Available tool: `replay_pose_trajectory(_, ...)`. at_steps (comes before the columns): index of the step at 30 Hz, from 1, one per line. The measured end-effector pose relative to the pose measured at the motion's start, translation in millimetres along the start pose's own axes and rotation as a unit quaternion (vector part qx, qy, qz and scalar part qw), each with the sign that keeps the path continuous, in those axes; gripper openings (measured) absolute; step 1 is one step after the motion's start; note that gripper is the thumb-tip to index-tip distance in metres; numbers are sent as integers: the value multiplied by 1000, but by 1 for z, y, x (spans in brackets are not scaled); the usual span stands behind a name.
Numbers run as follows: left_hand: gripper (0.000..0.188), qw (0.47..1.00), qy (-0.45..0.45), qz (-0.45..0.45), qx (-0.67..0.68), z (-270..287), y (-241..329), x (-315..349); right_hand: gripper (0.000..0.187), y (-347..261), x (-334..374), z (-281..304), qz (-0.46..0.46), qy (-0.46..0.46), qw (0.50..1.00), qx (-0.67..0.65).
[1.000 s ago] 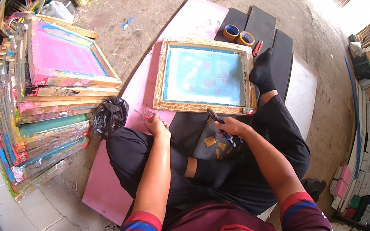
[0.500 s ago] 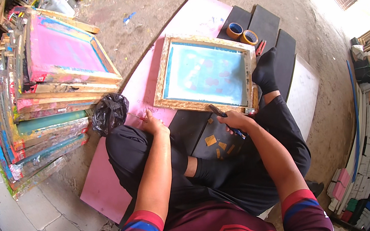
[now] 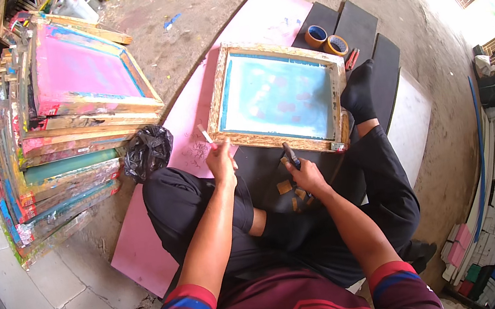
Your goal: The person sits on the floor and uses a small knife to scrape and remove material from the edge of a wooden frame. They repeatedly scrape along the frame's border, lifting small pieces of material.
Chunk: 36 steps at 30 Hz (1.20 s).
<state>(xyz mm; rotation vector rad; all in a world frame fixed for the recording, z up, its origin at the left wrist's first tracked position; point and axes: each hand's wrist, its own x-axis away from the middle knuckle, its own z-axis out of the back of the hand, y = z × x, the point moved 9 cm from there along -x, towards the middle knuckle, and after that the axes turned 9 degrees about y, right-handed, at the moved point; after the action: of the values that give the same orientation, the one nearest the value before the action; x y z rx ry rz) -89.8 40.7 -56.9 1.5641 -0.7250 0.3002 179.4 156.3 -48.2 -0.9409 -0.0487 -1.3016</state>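
My left hand is closed around a thin stick-like tool with a pale flat tip and a red part at my fingers. It is just off the near left corner of a wooden screen-printing frame, whose mesh is pale blue with a darker blue border. My right hand grips a black hand tool, its dark end pointing toward the frame's near rail; its exact kind is unclear. Small tan pieces lie on the black board beside that hand.
Two tape rolls and a red-handled tool lie beyond the frame, near my foot. At left stands a stack of paint-stained screen frames with a black plastic bag beside it. Pink board extends under my legs.
My left hand has come up from the pink board and moved right, and the thin tool now sticks up from its fingers. My right hand has shifted slightly left, still holding the black tool.
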Motion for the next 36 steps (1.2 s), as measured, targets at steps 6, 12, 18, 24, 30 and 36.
replay_pose_trajectory(6, 24, 950, -264, 26, -165, -42, -28, 44, 51, -43, 33, -28, 17, -126, 987, -94)
replay_pose_trajectory(12, 20, 948, -272, 20, -163, -40, -34, 40, 46, -40, 36, -45, 18, -203, 966, -158)
replay_pose_trajectory(18, 21, 959, -222, -17, -173, -33, -40, 29, 48, -32, 45, -47, -60, -283, 928, -234)
replay_pose_trajectory(24, 34, 998, 11, 48, -31, 11, -18, -15, 49, -7, 22, -27, -140, -261, 906, -302)
replay_pose_trajectory(30, 38, 967, 203, 129, 80, 51, -23, -48, 55, -12, 12, -18, -156, -283, 892, -315)
replay_pose_trajectory(36, 33, 968, 214, 106, 82, 57, -24, -56, 51, -7, 0, -21, -176, -326, 862, -345)
